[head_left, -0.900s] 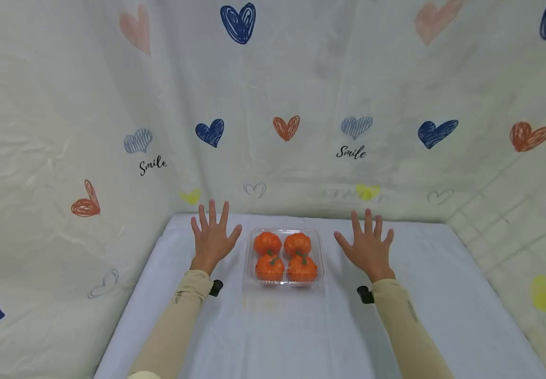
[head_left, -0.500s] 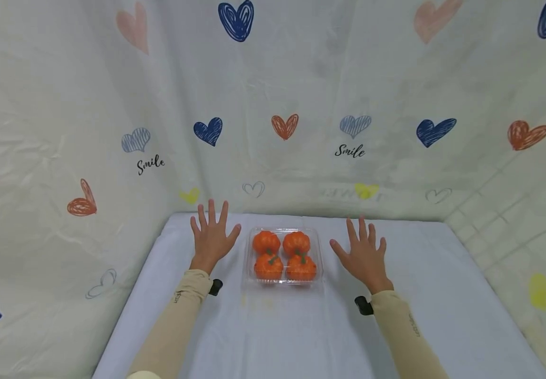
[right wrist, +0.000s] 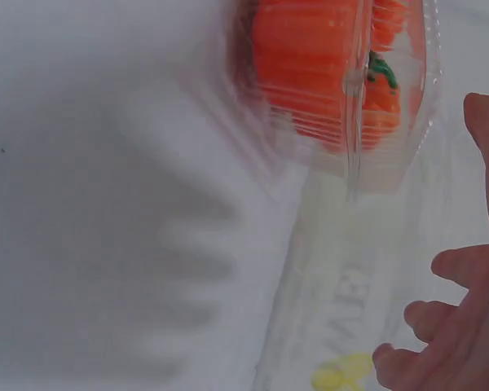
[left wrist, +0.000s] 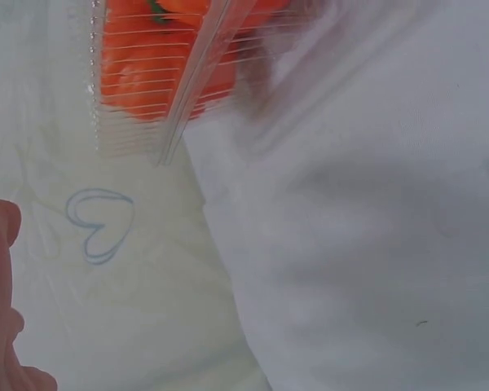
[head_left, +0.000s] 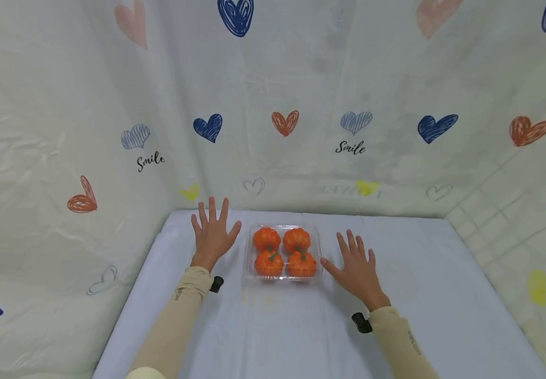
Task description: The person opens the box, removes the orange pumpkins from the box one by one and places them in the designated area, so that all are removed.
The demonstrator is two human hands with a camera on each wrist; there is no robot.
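Flanking the clear plastic box near the table's far edge, L hand & R hand had fingers straight & spread, gripping nothing; neither touched it. Box held 4 orange pumpkins; thin plastic prob. called for light, even pressure from both sides, kept level.

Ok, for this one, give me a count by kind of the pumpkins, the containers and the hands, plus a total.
Orange pumpkins: 4
Clear plastic container: 1
Hands: 2 (left hand, right hand)
Total: 7
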